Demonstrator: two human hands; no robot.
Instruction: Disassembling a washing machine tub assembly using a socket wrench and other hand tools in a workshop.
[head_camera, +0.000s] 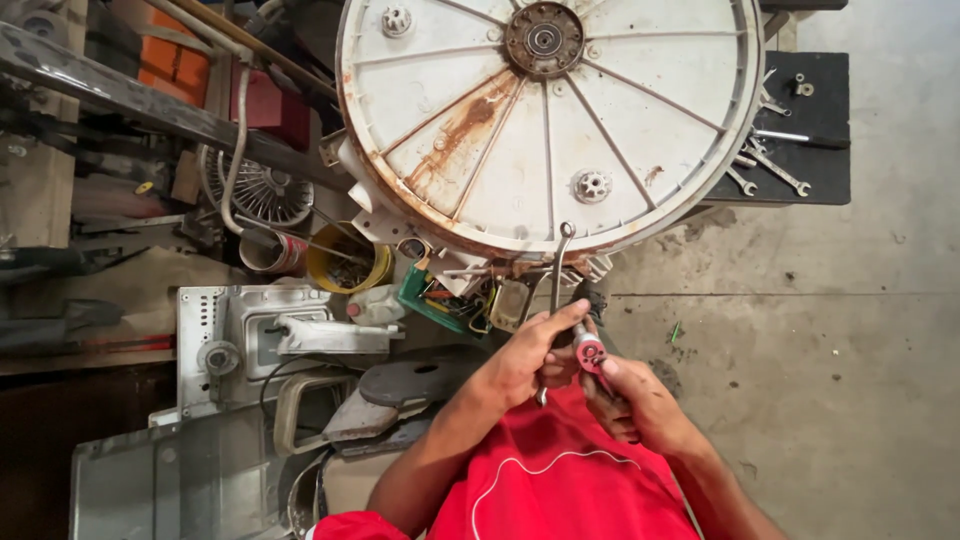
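Note:
A large white round washing machine tub (600, 120), rust-stained, with a hub and radial ribs, fills the upper middle. My left hand (525, 355) grips a long metal ring spanner (560, 262) whose ring end points up at the tub's lower rim. My right hand (635, 395) holds a small tool with a red head (589, 352) close beside the left hand. Both hands sit just below the tub, above my red shirt.
A black bench (815, 150) at the upper right carries several spanners (768, 165). To the left lie a yellow bucket (350, 262), a green tray of parts (435, 298), a fan grille (265, 190), metal panels and scrap. Bare concrete floor (820, 350) spreads to the right.

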